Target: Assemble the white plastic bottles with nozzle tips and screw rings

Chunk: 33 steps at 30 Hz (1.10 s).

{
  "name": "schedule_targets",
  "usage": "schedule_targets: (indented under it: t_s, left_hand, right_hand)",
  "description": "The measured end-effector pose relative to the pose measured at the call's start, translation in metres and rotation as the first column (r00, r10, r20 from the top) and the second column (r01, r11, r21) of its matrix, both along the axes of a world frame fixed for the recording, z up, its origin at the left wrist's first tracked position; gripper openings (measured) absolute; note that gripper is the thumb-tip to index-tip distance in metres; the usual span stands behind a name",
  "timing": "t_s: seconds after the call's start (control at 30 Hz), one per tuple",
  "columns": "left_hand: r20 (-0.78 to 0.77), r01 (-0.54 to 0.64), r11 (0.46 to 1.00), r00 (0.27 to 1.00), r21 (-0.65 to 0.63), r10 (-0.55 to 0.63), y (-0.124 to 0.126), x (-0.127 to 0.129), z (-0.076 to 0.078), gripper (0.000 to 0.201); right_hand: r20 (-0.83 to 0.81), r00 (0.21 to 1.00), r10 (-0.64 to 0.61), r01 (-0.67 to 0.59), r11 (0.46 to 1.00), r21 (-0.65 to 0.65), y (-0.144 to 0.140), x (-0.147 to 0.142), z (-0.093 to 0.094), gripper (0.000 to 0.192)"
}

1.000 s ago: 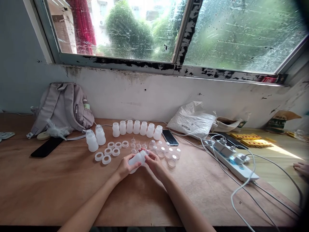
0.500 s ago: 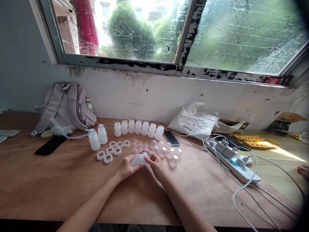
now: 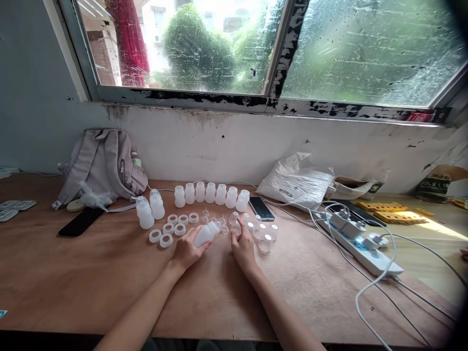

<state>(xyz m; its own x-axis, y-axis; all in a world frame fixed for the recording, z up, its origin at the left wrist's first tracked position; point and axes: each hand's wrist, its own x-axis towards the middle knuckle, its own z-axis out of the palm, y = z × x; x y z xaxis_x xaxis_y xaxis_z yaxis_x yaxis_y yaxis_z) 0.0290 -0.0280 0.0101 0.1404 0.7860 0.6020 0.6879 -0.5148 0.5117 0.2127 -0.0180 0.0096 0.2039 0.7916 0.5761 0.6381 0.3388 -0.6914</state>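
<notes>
Brown wooden table (image 3: 91,282) under a wide, rain-spotted window (image 3: 256,44); white wall below the sill, stained and peeling.

Small white bottles: seven in a row (image 3: 211,193) at the back of the table, at 12 o'clock from the hands; two more, capped (image 3: 149,210), at 10 o'clock; one in hand. Ten in all.

White rings (image 3: 171,228): five counted, loose, at 10 o'clock, between the capped pair and the hands.

Small clear inserts (image 3: 211,215): a cluster just in front of the row, too small to count.

Clear caps (image 3: 261,234): a cluster at 2 o'clock, touching one another, count uncertain.

Left hand (image 3: 186,251): clenched around the body of one bottle (image 3: 205,235), held tilted, neck toward 1 o'clock, just above the table.

Right hand (image 3: 243,248): released, palm down, fingertips reaching among the clear caps; contact with any one piece cannot be told.

Phones: one (image 3: 262,208) at 1 o'clock, just right of the bottle row; one dark one (image 3: 80,222) at 9 o'clock.

Grey backpack (image 3: 104,163) against the wall at 10 o'clock, crumpled plastic (image 3: 93,197) in front of it.

White sack (image 3: 296,184) at 2 o'clock against the wall.

Power strip (image 3: 360,242) at 3 o'clock, plugs in it, white cables (image 3: 365,292) trailing toward the near edge.

Yellow blocks (image 3: 391,213) far right, well apart from the hands.

Nothing lying between the hands and the caps or rings.
</notes>
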Motion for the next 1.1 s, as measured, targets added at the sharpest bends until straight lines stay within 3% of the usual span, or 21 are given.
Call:
schedule_targets:
  t_s: [0.23, 0.4, 0.47, 0.53, 0.6, 0.67, 0.87, 1.1]
  left_hand:
    - [-0.044, -0.006, 1.000, 0.999, 0.003, 0.006, -0.002, 0.000, 0.001, 0.043]
    - [-0.056, 0.020, 0.999, 0.998, -0.031, -0.022, -0.003, -0.001, 0.004, 0.045]
    - [-0.056, 0.037, 0.998, 0.998, -0.044, -0.040, -0.003, -0.002, 0.004, 0.045]
    - [-0.056, 0.050, 0.997, 0.997, -0.052, -0.053, -0.004, -0.002, 0.004, 0.046]
    - [-0.062, 0.065, 0.996, 0.996, -0.062, -0.069, -0.004, -0.002, 0.004, 0.047]
    - [-0.076, 0.092, 0.992, 0.992, -0.081, -0.098, -0.005, -0.001, 0.005, 0.048]
    - [-0.070, 0.163, 0.974, 0.982, -0.154, -0.176, -0.007, -0.001, 0.008, 0.048]
    - [-0.031, 0.224, 0.952, 0.971, -0.209, -0.235, -0.004, 0.001, 0.009, 0.044]
  right_hand:
    - [-0.016, 0.996, -0.084, 0.080, 0.981, -0.176, 0.006, 0.013, 0.004, 0.034]
    - [-0.173, 0.984, -0.036, 0.004, 0.983, -0.183, 0.008, 0.017, 0.004, 0.025]
    - [-0.384, 0.923, 0.008, -0.066, 0.988, -0.137, 0.008, 0.018, 0.006, 0.029]
    - [-0.601, 0.797, 0.058, -0.133, 0.988, -0.081, 0.007, 0.018, 0.009, 0.033]
    - [-0.716, 0.690, 0.105, -0.193, 0.980, -0.042, 0.006, 0.017, 0.012, 0.036]
    - [-0.733, 0.667, 0.136, -0.244, 0.969, -0.042, 0.004, 0.014, 0.014, 0.037]
    - [-0.644, 0.743, 0.182, -0.330, 0.937, -0.115, -0.004, 0.003, 0.016, 0.027]
    - [-0.671, 0.709, 0.217, -0.364, 0.927, -0.086, -0.006, -0.001, 0.017, 0.026]
